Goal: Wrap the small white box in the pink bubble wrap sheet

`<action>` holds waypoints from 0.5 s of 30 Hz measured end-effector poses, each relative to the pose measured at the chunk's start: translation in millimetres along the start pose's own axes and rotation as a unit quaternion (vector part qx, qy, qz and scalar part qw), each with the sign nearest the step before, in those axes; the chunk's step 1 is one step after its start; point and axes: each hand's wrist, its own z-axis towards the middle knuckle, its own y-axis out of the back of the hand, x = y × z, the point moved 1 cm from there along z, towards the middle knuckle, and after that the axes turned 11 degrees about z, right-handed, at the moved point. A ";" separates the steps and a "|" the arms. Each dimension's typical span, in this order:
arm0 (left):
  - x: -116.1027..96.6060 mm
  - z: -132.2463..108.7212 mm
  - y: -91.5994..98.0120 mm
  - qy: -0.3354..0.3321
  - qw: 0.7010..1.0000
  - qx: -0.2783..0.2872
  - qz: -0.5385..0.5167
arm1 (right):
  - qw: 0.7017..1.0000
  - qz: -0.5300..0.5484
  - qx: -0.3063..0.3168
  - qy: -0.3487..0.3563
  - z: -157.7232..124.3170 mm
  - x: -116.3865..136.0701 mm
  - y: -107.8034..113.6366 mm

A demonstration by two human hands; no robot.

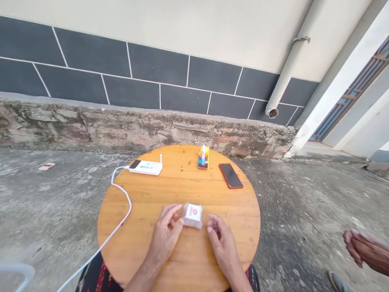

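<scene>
A small clear plastic box with a white and red label (193, 215) stands on the round wooden table (146, 202) close to me. My left hand (166, 235) touches the box's left side with thumb and fingertips, fingers loosely curled. Just right of the box rests my right hand (221, 241), its fingers bent and apart from the box by a small gap.
A white power strip (146, 167) with a cable (121, 194) trailing off the left edge lies at the back left. At the back are an orange and blue pack (203, 157) and a red-edged phone (230, 175). Another person's hand (361, 247) shows at the right.
</scene>
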 end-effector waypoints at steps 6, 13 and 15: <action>-4.1 -1.2 -5.6 -0.002 0.997 0.072 -0.013 | 0.998 0.002 0.065 0.004 2.9 9.3 -5.5; -9.9 -2.1 -5.8 -0.005 0.997 0.078 0.017 | 0.991 -0.080 0.095 0.059 20.8 27.4 10.6; -9.8 -1.8 -5.3 -0.005 0.997 0.080 0.017 | 0.985 -0.106 0.100 0.095 28.4 32.5 14.0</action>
